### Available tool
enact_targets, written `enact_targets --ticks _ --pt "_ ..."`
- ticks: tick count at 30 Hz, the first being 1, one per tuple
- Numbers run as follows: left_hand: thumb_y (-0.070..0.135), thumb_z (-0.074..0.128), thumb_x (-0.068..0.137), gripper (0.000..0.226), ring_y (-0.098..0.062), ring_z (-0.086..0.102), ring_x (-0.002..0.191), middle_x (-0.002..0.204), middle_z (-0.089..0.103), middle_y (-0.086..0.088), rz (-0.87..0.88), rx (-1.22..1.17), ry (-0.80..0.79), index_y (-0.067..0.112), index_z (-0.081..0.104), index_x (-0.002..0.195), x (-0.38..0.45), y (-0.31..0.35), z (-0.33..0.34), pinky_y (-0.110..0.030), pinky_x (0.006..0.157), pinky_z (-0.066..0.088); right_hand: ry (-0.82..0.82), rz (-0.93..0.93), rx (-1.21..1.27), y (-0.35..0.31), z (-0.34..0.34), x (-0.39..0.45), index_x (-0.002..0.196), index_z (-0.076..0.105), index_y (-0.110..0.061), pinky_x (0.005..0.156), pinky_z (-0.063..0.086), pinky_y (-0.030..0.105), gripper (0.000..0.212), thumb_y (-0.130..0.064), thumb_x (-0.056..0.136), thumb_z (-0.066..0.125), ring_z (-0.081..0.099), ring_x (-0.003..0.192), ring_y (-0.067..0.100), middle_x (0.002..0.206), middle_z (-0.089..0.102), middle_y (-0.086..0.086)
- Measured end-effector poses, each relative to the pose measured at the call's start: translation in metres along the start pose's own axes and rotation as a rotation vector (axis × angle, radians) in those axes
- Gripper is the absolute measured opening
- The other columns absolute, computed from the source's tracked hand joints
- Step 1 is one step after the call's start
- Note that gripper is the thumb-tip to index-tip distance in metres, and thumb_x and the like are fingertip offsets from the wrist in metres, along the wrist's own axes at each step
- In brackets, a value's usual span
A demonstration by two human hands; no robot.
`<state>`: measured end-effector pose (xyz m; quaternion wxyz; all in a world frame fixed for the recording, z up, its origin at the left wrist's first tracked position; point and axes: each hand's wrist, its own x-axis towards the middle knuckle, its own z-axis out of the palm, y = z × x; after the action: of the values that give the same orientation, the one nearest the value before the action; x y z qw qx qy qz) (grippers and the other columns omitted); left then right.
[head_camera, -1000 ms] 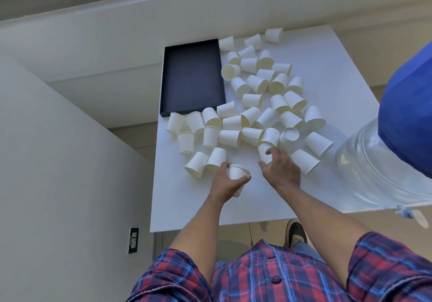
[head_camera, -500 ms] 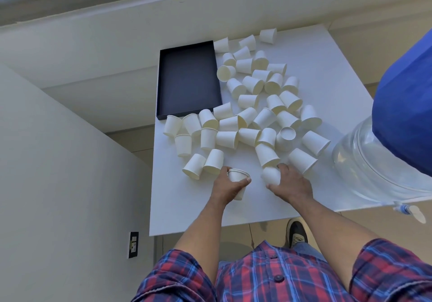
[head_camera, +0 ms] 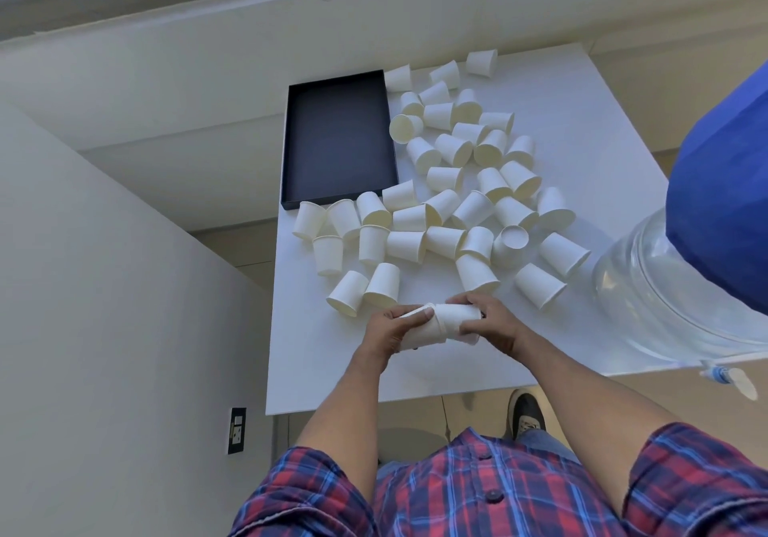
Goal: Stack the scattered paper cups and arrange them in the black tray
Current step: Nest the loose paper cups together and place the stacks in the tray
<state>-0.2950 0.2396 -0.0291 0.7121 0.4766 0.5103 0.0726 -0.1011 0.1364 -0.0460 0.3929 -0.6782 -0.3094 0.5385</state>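
Near the black tray [head_camera: 338, 141] on the white counter [head_camera: 332, 362], loose paper cups [head_camera: 457, 204] lie scattered right of and below it. Below that pile, the left hand [head_camera: 388, 328] has its fingers clamped on one cup [head_camera: 419, 335], and the right hand [head_camera: 492, 322] grips a second cup [head_camera: 455, 315], both cups touching.

White table [head_camera: 615, 129] by a pale wall, clear water jug [head_camera: 665, 287] with blue cap [head_camera: 723, 187] at its right edge, wall outlet [head_camera: 237, 430] low at left, red-blue plaid shirt [head_camera: 478, 491], dark sneaker [head_camera: 524, 412] below

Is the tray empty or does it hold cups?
Empty: the tray shows only bare dark floor; every loose cup lies on the table.
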Motion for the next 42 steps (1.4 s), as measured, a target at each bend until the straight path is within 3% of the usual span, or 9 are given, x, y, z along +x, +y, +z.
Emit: enact_targets --ticks 4,8,15,21,26,30,34,38,42 --pt "0.05 0.08 0.074 0.049 -0.023 0.063 0.065 0.084 0.073 -0.006 -0.019 0.009 0.015 0.015 0.08 0.108 -0.002 0.002 0.005 -0.029 0.058 0.035 -0.054 0.046 0.098 -0.027 0.021 0.003 0.128 0.06 -0.022 0.081 0.046 0.025 0.058 -0.031 0.071 0.055 0.055 0.112 0.01 0.132 0.056 0.005" --pt "0.044 0.075 0.078 0.047 -0.03 0.069 0.069 0.09 0.075 -0.012 -0.038 -0.083 0.04 0.01 0.075 0.11 -0.005 0.009 0.012 -0.029 0.059 0.039 -0.085 0.013 0.137 -0.05 0.04 0.007 0.141 0.05 -0.025 0.082 0.045 0.026 0.066 -0.04 0.077 0.052 0.051 0.121 0.003 0.141 0.048 -0.006" --pt "0.042 0.068 0.088 0.043 -0.036 0.073 0.088 0.107 0.076 -0.009 -0.062 -0.143 -0.204 0.033 0.07 0.13 -0.012 0.015 -0.002 -0.028 0.058 0.042 -0.13 0.012 0.159 -0.058 0.04 0.011 0.143 0.048 -0.028 0.094 0.045 0.034 0.065 -0.042 0.08 0.051 0.054 0.124 0.012 0.141 0.052 -0.005" --pt "0.042 0.074 0.077 0.055 -0.033 0.073 0.078 0.104 0.075 -0.009 -0.063 -0.207 -0.206 0.033 0.069 0.131 -0.012 0.014 -0.005 -0.026 0.054 0.043 -0.162 -0.019 0.12 -0.06 0.044 0.013 0.14 0.052 -0.03 0.092 0.045 0.029 0.063 -0.038 0.077 0.055 0.053 0.124 0.007 0.139 0.053 -0.004" --pt "0.036 0.073 0.076 0.056 -0.025 0.056 0.055 0.096 0.066 -0.013 -0.06 -0.253 -0.153 0.021 0.07 0.13 -0.008 0.021 -0.005 -0.029 0.053 0.041 -0.17 -0.049 0.098 -0.059 0.045 0.015 0.138 0.054 -0.033 0.089 0.047 0.027 0.06 -0.04 0.078 0.06 0.055 0.123 0.008 0.137 0.056 -0.006" --pt "0.035 0.074 0.072 0.058 -0.021 0.056 0.066 0.097 0.063 -0.011 -0.027 -0.267 -0.064 0.015 0.071 0.126 -0.004 0.027 -0.006 -0.026 0.051 0.04 -0.125 -0.103 0.121 -0.061 0.05 0.018 0.131 0.06 -0.037 0.083 0.047 0.02 0.052 -0.043 0.079 0.065 0.058 0.119 0.006 0.133 0.058 -0.01" --pt "0.032 0.073 0.069 0.045 -0.02 0.059 0.067 0.09 0.067 -0.009 0.029 -0.305 0.064 0.017 0.073 0.112 0.004 0.042 -0.01 -0.025 0.05 0.041 -0.017 -0.243 0.08 -0.064 0.058 0.023 0.123 0.067 -0.034 0.094 0.051 0.027 0.045 -0.031 0.078 0.072 0.054 0.123 0.009 0.132 0.052 -0.008" --pt "0.033 0.071 0.067 0.049 -0.024 0.059 0.067 0.085 0.07 -0.007 0.082 -0.271 0.207 0.015 0.068 0.112 0.018 0.063 -0.018 -0.026 0.053 0.046 0.128 -0.432 -0.225 -0.076 0.062 0.036 0.126 0.066 -0.028 0.104 0.04 0.028 0.051 -0.022 0.078 0.083 0.044 0.131 0.009 0.137 0.048 -0.006" --pt "0.037 0.071 0.068 0.062 -0.028 0.061 0.083 0.098 0.068 -0.007 0.139 -0.312 0.304 0.009 0.064 0.123 0.034 0.089 -0.029 -0.036 0.066 0.045 0.289 -0.522 -0.522 -0.097 0.066 0.057 0.131 0.063 -0.033 0.107 0.034 0.03 0.065 -0.045 0.072 0.086 0.044 0.125 0.013 0.137 0.051 -0.01"
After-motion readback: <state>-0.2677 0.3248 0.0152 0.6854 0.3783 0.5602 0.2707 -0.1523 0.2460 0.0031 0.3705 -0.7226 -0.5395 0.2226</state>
